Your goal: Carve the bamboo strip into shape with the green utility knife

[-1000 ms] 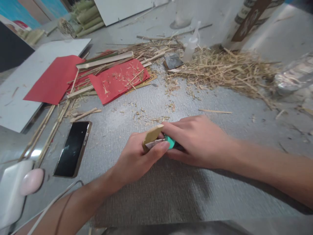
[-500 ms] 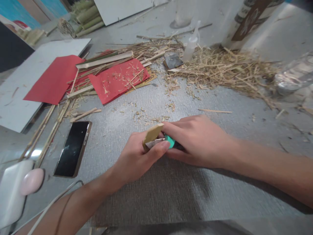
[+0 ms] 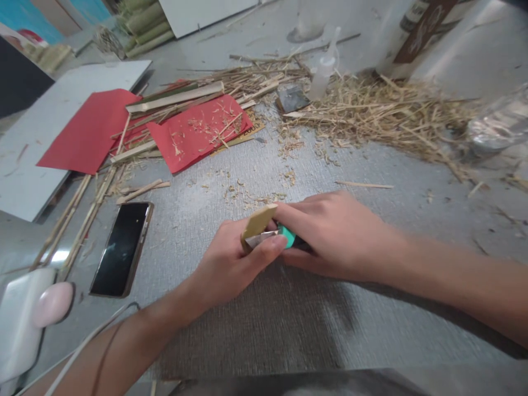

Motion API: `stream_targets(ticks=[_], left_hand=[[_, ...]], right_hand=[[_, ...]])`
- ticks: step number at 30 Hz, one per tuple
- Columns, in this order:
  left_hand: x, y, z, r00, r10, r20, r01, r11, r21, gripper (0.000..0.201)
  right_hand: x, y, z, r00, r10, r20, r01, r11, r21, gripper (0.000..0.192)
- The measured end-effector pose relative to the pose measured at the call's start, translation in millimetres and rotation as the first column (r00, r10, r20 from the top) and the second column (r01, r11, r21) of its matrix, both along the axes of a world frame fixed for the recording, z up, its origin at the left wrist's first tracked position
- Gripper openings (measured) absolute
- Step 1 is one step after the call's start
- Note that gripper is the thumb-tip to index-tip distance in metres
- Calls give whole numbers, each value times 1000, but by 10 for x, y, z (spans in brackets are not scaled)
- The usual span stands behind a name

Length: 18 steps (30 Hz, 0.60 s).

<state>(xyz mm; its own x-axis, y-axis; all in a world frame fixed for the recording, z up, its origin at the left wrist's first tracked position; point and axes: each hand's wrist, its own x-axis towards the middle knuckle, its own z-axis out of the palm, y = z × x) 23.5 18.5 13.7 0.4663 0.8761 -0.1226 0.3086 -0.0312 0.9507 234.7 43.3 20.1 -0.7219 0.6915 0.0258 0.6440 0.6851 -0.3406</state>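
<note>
Little has moved since the earlier frame: both hands hold their posture, shifted slightly up the picture with the view. The left hand grips a short bamboo piece, thumb pressed beside the blade. The right hand is clenched around a green-handled knife, its blade set against the bamboo piece, above the grey mat. A phone lies well left.
</note>
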Motion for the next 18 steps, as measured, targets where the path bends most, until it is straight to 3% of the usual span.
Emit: stream_targets(ticks=[18], left_hand=[[-9, 3, 13, 1000, 1, -23, -1, 1000, -7, 34]], right_hand=[[1, 3, -10, 1000, 2, 1, -2, 1000, 2, 21]])
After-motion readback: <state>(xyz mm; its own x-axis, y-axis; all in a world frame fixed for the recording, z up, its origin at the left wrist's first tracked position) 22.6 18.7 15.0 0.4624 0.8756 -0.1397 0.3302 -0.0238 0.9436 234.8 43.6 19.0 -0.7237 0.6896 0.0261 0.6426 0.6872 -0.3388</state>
